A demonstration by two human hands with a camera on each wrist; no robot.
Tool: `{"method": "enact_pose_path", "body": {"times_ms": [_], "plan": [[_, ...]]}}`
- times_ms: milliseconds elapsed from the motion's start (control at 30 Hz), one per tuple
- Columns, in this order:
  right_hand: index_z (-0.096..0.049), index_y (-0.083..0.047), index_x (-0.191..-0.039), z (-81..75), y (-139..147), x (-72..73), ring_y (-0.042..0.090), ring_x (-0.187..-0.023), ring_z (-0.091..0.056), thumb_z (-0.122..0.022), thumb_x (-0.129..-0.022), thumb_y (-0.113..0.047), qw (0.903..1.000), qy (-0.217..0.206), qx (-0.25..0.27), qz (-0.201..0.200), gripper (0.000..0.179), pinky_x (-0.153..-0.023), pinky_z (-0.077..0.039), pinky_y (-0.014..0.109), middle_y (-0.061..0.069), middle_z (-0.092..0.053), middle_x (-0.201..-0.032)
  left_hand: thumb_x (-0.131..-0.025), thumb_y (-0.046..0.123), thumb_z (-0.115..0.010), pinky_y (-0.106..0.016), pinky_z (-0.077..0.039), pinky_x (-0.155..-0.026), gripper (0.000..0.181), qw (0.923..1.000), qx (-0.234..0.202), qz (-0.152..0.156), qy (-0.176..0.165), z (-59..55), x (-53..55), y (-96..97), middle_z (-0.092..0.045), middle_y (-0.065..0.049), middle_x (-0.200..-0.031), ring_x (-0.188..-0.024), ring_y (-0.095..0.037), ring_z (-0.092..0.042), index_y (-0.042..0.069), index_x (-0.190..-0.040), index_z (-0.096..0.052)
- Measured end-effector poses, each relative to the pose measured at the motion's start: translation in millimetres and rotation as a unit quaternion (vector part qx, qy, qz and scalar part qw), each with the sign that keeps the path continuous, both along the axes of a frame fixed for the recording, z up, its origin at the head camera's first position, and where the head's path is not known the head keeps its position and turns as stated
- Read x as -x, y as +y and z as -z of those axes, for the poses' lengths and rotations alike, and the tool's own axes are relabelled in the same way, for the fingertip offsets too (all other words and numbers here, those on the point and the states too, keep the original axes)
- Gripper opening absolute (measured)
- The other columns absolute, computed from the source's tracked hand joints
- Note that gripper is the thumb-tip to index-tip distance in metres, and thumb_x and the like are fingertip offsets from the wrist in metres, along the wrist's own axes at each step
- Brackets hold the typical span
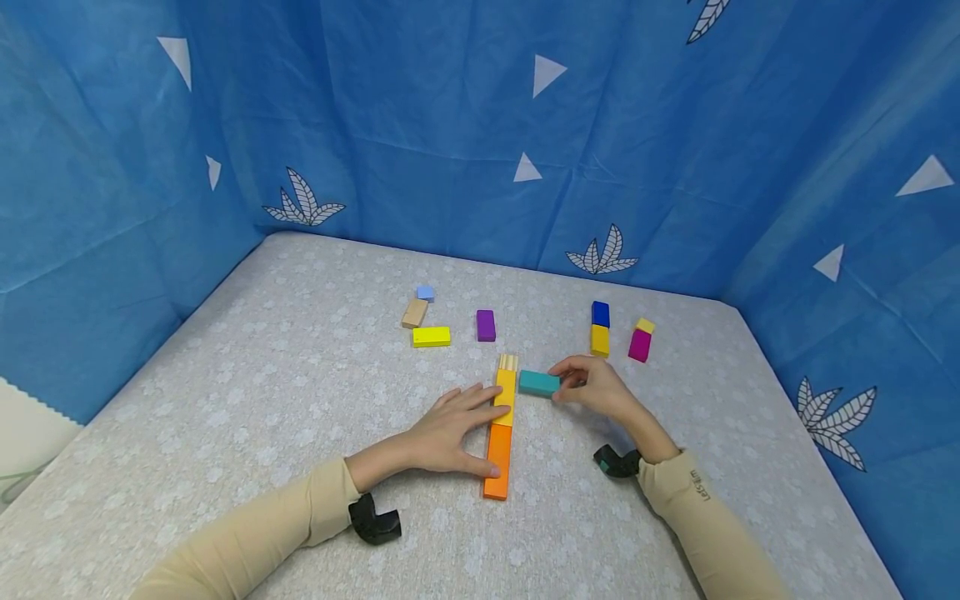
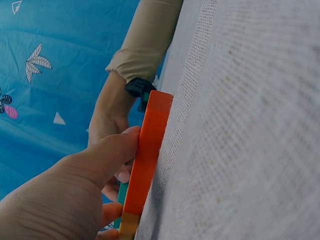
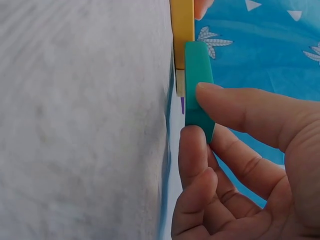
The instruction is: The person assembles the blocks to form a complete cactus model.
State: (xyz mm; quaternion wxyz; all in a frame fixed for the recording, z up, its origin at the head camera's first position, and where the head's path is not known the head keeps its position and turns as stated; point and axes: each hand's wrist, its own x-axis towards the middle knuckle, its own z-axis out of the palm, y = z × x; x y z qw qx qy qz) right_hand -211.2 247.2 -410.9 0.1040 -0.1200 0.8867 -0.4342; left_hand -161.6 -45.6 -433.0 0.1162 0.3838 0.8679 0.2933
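Note:
An orange block (image 1: 497,467), a golden-yellow block (image 1: 504,408) and a pale striped piece (image 1: 508,362) lie end to end in a row on the table. My left hand (image 1: 452,433) spreads its fingers over this row from the left, thumb on the orange block and fingertips on the golden-yellow one. On the other side, my right hand (image 1: 598,388) pinches the right end of a teal block (image 1: 537,383) between thumb and fingers. The teal block (image 3: 197,70) lies crosswise, its free end close to the golden-yellow block's far end.
Beyond the row lie purple (image 1: 486,326), bright yellow (image 1: 431,337), tan (image 1: 415,313) and light blue (image 1: 425,293) blocks. Farther right, dark blue (image 1: 601,314) and yellow (image 1: 600,342) blocks adjoin, beside magenta (image 1: 640,346) and pale yellow (image 1: 645,325) ones. A blue curtain (image 1: 450,125) surrounds the table.

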Motion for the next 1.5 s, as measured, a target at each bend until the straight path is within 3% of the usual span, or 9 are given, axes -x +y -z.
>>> {"method": "enact_pose_path", "body": {"times_ms": [467,700,967,1500], "plan": [[-0.067,0.005,-0.111,-1.6,-4.8,-2.1,0.019,-0.075,-0.056,-0.076,-0.082,-0.004,0.9998,-0.005,-0.004,-0.019,0.032,-0.063,-0.045,0.024,0.016,-0.066,-0.089,-0.080,0.060,-0.070,-0.053,-0.008,-0.122,0.085,1.0000,0.005,-0.002,0.001,-0.5,0.1,0.5,-0.020,0.000,-0.164,-0.152,-0.028,-0.012,0.022,-0.150,-0.041],[-0.069,0.000,-0.108,0.3,-6.2,-1.4,0.019,-0.073,-0.056,-0.078,-0.080,-0.006,0.9997,-0.015,-0.008,-0.015,0.030,-0.063,-0.045,0.025,0.010,-0.066,-0.086,-0.080,0.060,-0.070,-0.053,-0.008,-0.122,0.085,1.0000,0.005,-0.001,0.000,-1.1,0.1,0.3,-0.020,0.000,-0.164,-0.152,-0.029,-0.012,0.021,-0.150,-0.041],[-0.068,0.000,-0.112,0.8,-7.2,-1.1,0.019,-0.076,-0.056,-0.077,-0.081,-0.006,0.9995,-0.027,-0.010,-0.016,0.032,-0.067,-0.047,0.025,0.013,-0.068,-0.095,-0.080,0.060,-0.070,-0.052,-0.008,-0.122,0.086,1.0000,0.005,-0.001,-0.003,-1.4,0.3,0.4,-0.020,-0.001,-0.164,-0.152,-0.028,-0.012,0.021,-0.150,-0.041],[-0.067,0.000,-0.113,0.1,-5.6,-2.5,0.021,-0.077,-0.056,-0.076,-0.083,-0.009,0.9991,-0.033,-0.006,-0.027,0.033,-0.068,-0.047,0.026,0.010,-0.068,-0.094,-0.080,0.060,-0.070,-0.053,-0.007,-0.122,0.085,1.0000,0.002,-0.002,-0.003,-2.3,-0.4,0.2,-0.020,-0.001,-0.164,-0.152,-0.029,-0.012,0.021,-0.150,-0.041]]}}
